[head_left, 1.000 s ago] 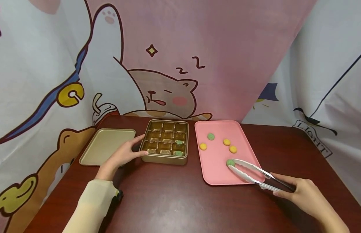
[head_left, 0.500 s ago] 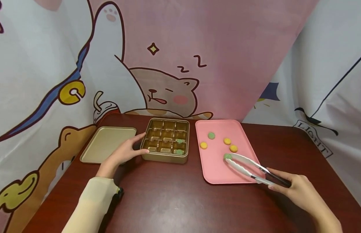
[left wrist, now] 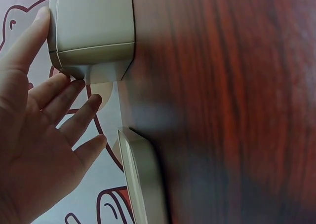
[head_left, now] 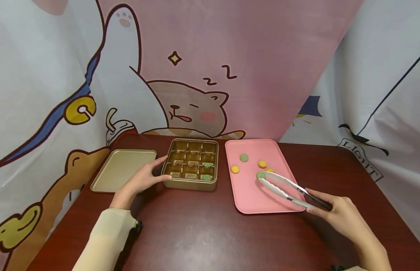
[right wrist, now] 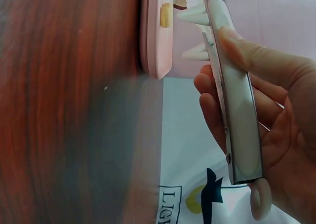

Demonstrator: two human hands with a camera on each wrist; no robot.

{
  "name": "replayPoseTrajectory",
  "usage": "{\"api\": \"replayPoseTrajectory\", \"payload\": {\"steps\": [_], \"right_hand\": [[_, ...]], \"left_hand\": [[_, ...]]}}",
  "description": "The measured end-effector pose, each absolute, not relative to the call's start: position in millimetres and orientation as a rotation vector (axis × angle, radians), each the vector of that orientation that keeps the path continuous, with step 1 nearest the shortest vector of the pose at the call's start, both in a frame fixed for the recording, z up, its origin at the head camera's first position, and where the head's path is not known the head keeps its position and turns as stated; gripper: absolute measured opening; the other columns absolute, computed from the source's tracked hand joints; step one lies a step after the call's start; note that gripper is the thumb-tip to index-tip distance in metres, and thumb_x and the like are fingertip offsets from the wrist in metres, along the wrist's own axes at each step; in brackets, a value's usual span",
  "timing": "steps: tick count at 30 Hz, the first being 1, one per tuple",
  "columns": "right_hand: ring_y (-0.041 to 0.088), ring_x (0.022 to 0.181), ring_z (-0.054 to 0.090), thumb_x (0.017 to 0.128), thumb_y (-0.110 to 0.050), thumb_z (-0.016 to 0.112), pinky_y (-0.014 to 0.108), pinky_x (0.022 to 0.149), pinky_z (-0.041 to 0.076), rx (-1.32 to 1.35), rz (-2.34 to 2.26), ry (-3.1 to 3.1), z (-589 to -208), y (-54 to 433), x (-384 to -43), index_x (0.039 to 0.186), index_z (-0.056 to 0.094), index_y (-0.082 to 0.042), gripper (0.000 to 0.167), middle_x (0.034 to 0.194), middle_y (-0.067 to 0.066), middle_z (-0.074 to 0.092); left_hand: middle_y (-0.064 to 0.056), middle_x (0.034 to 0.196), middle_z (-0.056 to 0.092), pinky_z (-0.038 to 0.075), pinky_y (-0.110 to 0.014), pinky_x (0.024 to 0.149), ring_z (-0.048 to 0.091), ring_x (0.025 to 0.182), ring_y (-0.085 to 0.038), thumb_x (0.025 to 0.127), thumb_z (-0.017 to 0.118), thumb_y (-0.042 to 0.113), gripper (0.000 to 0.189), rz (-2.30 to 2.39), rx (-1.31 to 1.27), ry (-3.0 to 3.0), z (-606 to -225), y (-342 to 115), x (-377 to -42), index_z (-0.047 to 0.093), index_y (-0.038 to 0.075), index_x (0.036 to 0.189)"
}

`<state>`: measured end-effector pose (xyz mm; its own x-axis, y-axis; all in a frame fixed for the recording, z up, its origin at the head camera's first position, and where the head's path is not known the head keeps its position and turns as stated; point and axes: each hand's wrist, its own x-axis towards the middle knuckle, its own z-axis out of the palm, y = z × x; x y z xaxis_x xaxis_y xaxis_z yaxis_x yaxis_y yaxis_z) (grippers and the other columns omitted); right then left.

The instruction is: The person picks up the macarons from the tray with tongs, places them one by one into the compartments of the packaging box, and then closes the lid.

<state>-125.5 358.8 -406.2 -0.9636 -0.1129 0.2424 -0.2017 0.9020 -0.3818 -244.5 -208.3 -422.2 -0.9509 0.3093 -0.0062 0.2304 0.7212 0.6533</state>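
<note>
My right hand [head_left: 345,216] grips a pair of metal tongs [right wrist: 242,110], thumb on one arm and fingers behind the other. A small round green piece [head_left: 260,175] sits between the tong tips, over the pink tray [head_left: 248,199]. My left hand [head_left: 143,180] touches the near left corner of a gold box [head_left: 189,185], thumb at the front edge and fingers along the side. In the left wrist view those fingers are spread and nearly straight. The box has several square compartments; two in its right column hold green pieces [head_left: 207,177].
Another green disc [head_left: 244,157] and several yellow discs [head_left: 262,164] lie on the tray, one partly hidden behind the tongs. A flat gold lid [head_left: 123,169] lies left of the box, behind my left forearm. A printed cloth [head_left: 264,75] hangs behind the dark table.
My right hand has moved the tongs and the green piece leftward and farther back over the tray. My left hand has stayed at the box.
</note>
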Motion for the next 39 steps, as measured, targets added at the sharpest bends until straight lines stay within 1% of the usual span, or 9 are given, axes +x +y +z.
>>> {"api": "replayPoseTrajectory", "payload": {"steps": [1,5,8,12,19,21,27,32,39], "right_hand": [[-0.007,0.081,0.057,0.073,-0.035,0.088,0.008,0.064,0.038,0.24,0.605,-2.841,-406,358,-126,0.122,0.074,-0.016,0.054,0.102,0.017,0.076],[0.001,0.072,0.053,0.073,-0.032,0.088,0.018,0.06,0.038,0.241,0.587,-2.83,-403,354,-129,0.122,0.073,-0.012,0.055,0.098,0.018,0.076],[0.005,0.07,0.052,0.073,-0.03,0.089,0.022,0.059,0.038,0.243,0.575,-2.82,-403,353,-131,0.121,0.073,-0.01,0.054,0.097,0.019,0.075],[0.008,0.071,0.055,0.071,-0.028,0.09,0.023,0.058,0.039,0.242,0.566,-2.789,-404,350,-133,0.12,0.074,-0.011,0.054,0.097,0.02,0.075],[0.023,0.075,0.064,0.068,-0.024,0.092,0.027,0.057,0.041,0.227,0.562,-2.739,-402,345,-140,0.118,0.074,-0.01,0.055,0.096,0.024,0.075],[0.022,0.075,0.064,0.068,-0.024,0.092,0.028,0.057,0.042,0.236,0.564,-2.726,-400,343,-143,0.118,0.075,-0.01,0.055,0.096,0.023,0.075],[0.007,0.069,0.055,0.069,-0.023,0.091,0.023,0.057,0.039,0.271,0.59,-2.699,-396,340,-150,0.119,0.074,-0.01,0.054,0.095,0.021,0.076],[0.009,0.067,0.047,0.072,-0.022,0.089,0.021,0.057,0.032,0.275,0.63,-2.714,-395,331,-154,0.122,0.072,-0.007,0.055,0.097,0.022,0.075],[0.016,0.072,0.053,0.072,-0.018,0.089,0.019,0.059,0.034,0.256,0.677,-2.7,-395,318,-158,0.122,0.072,-0.007,0.053,0.105,0.023,0.074]], "left_hand": [[-0.019,0.159,0.036,0.029,-0.064,0.115,0.033,0.146,-0.045,0.088,0.075,0.04,0.085,1.044,0.439,2.807,-422,-209,-244,0.033,0.011,0.157],[-0.02,0.159,0.036,0.029,-0.064,0.115,0.033,0.146,-0.044,0.088,0.075,0.04,0.085,1.048,0.432,2.807,-423,-209,-244,0.033,0.011,0.157],[-0.02,0.159,0.036,0.029,-0.064,0.115,0.032,0.146,-0.044,0.088,0.075,0.039,0.085,1.055,0.434,2.804,-422,-208,-244,0.033,0.012,0.157],[-0.02,0.159,0.036,0.029,-0.064,0.115,0.032,0.146,-0.045,0.088,0.075,0.039,0.085,1.052,0.44,2.805,-422,-208,-243,0.033,0.011,0.157],[-0.018,0.16,0.035,0.028,-0.064,0.116,0.031,0.147,-0.043,0.088,0.075,0.041,0.085,1.054,0.444,2.801,-423,-209,-245,0.033,0.013,0.157],[-0.017,0.16,0.035,0.028,-0.063,0.116,0.031,0.147,-0.043,0.088,0.075,0.041,0.085,1.055,0.447,2.803,-424,-209,-245,0.033,0.013,0.157],[-0.017,0.16,0.035,0.03,-0.063,0.116,0.032,0.147,-0.043,0.088,0.075,0.039,0.084,1.057,0.449,2.806,-424,-209,-245,0.033,0.014,0.157],[-0.017,0.16,0.035,0.029,-0.063,0.116,0.032,0.147,-0.043,0.088,0.075,0.04,0.085,1.066,0.462,2.804,-424,-209,-245,0.033,0.013,0.157],[-0.018,0.159,0.036,0.03,-0.064,0.115,0.033,0.146,-0.044,0.088,0.076,0.039,0.085,1.075,0.482,2.807,-424,-209,-246,0.034,0.011,0.156]]}}
